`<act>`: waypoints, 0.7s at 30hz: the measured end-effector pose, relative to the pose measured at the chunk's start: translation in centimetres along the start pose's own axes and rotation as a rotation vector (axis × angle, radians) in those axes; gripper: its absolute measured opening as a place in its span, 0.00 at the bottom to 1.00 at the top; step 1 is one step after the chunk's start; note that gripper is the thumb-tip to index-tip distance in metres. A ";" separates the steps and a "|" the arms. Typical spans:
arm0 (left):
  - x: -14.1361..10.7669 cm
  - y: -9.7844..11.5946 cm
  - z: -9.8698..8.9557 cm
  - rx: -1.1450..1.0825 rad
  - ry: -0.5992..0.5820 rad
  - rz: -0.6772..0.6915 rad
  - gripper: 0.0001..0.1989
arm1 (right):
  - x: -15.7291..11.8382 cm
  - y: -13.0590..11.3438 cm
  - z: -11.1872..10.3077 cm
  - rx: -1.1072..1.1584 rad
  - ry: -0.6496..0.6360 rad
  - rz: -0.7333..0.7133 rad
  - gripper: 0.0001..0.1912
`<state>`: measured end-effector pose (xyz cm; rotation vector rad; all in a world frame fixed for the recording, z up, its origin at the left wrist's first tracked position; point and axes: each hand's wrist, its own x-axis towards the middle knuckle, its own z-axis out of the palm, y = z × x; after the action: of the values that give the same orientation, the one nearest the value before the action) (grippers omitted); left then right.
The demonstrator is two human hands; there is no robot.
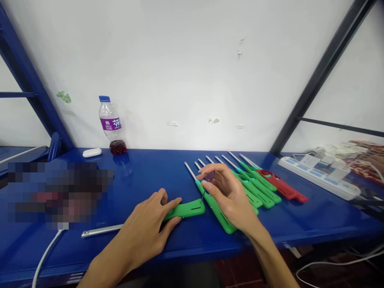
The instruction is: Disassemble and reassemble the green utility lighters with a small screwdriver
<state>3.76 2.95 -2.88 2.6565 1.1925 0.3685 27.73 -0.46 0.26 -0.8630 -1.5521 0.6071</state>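
Note:
My left hand (151,222) is closed around the middle of a green long-nosed lighter (189,209) lying on the blue table. Its silver tube (103,230) points left, out from under my left wrist. My right hand (229,194) pinches the dark purple handle of a small screwdriver (210,176). The thin shaft slants down, and its tip meets the right end of the green handle. Just beyond, partly behind my right hand, lie several more green lighters (223,218) in a row. Red lighters (280,184) sit at the row's right end.
A bottle (111,128) with dark red drink stands by the wall, beside a white case (92,152). A white power strip (319,178) lies at the right. A white cable (45,256) runs down the left side, near a blurred area. The table's front edge (240,246) is close.

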 end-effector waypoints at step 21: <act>0.0 0.1 0.0 0.009 -0.007 0.007 0.25 | -0.3 0.3 -2.6 -0.758 -0.391 0.270 0.05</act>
<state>3.79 2.91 -2.84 2.6682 1.1863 0.3547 30.37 -0.77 0.23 -1.6143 -2.0850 0.3782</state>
